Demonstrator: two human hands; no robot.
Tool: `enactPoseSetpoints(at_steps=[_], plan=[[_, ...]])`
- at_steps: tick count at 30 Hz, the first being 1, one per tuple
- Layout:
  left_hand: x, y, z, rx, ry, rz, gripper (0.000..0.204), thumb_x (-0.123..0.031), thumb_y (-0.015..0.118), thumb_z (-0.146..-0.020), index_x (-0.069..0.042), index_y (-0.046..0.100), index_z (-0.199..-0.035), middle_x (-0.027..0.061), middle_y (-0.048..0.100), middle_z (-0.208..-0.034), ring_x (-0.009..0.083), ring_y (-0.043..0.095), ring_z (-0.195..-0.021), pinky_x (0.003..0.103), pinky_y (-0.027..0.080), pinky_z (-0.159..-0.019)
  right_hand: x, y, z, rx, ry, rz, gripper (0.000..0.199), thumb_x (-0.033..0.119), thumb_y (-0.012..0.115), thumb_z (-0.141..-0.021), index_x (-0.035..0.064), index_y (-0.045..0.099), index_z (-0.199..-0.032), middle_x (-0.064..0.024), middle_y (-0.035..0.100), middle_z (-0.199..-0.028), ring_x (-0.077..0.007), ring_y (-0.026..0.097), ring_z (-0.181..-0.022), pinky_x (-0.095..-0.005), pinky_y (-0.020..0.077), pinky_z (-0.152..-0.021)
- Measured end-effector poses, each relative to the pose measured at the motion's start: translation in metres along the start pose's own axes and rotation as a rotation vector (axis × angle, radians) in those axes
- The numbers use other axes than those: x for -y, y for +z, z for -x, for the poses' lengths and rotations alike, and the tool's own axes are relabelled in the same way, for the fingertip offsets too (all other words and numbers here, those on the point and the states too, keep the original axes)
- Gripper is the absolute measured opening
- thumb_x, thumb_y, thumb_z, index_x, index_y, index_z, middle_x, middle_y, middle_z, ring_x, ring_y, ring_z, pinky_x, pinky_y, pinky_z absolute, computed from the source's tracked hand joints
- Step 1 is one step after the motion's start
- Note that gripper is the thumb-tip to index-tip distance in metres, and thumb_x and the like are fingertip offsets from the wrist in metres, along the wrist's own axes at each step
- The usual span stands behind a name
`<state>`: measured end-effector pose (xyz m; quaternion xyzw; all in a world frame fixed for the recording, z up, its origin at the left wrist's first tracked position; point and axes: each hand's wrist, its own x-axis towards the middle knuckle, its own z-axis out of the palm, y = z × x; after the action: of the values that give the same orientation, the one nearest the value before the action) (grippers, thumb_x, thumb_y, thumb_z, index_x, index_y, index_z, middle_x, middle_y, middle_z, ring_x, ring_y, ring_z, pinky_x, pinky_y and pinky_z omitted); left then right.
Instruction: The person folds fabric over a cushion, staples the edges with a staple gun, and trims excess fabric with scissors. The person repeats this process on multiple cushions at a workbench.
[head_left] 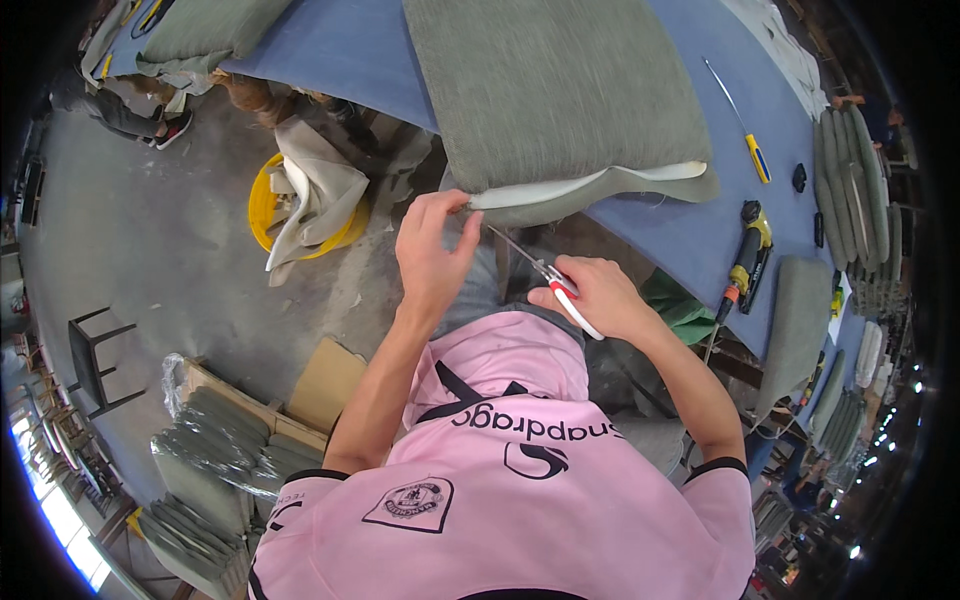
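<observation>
A grey-green upholstered seat cushion (560,90) lies on the blue table (655,240), its near side overhanging the edge. White padding (560,191) shows along that side, above a loose flap of the cover fabric (620,187). At the flap's left corner, my left hand (432,255) pinches the fabric between thumb and fingers. My right hand (603,298) grips a pair of scissors (563,288) with red and white handles. Their blades point up and left, close to the flap's lower edge near my left fingers; whether they touch the fabric, I cannot tell.
On the table's right lie a yellow-handled screwdriver (757,158) and a yellow-black power tool (748,255). A yellow bucket (262,205) of fabric scraps stands on the floor at left. Plastic-wrapped cushions (220,430) are lower left; stacked cushions (850,190) stand far right. A person's leg (125,115) shows upper left.
</observation>
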<state>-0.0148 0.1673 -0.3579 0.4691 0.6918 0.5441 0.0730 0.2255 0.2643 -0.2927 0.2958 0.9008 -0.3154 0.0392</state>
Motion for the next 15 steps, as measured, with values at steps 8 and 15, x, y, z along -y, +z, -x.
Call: enactPoseSetpoints(at_steps=[8,15], plan=[[0.015,0.0,-0.005,-0.028,0.264,-0.248,0.025,-0.002,0.084,-0.082,-0.01,0.075,-0.104,0.0068,0.068,-0.101,0.0284,0.067,-0.09,0.041,0.053,-0.076,-0.001,0.003,-0.011,0.503,0.297,-0.768,0.077,0.074,0.042,-0.109,0.008,0.063,-0.075,-0.0025,0.066,-0.063,-0.0133,0.066,-0.061,-0.0292,0.0502,-0.061],[0.021,0.003,0.001,-0.018,0.195,-0.116,0.025,0.004,0.081,-0.082,-0.005,0.072,-0.102,0.01,0.069,-0.1,0.0305,0.068,-0.09,0.041,0.054,-0.077,0.021,0.019,-0.022,0.393,0.257,-0.757,0.081,0.079,0.045,-0.104,0.0066,0.06,-0.073,-0.0082,0.065,-0.062,-0.0208,0.072,-0.059,-0.0331,0.0529,-0.06]])
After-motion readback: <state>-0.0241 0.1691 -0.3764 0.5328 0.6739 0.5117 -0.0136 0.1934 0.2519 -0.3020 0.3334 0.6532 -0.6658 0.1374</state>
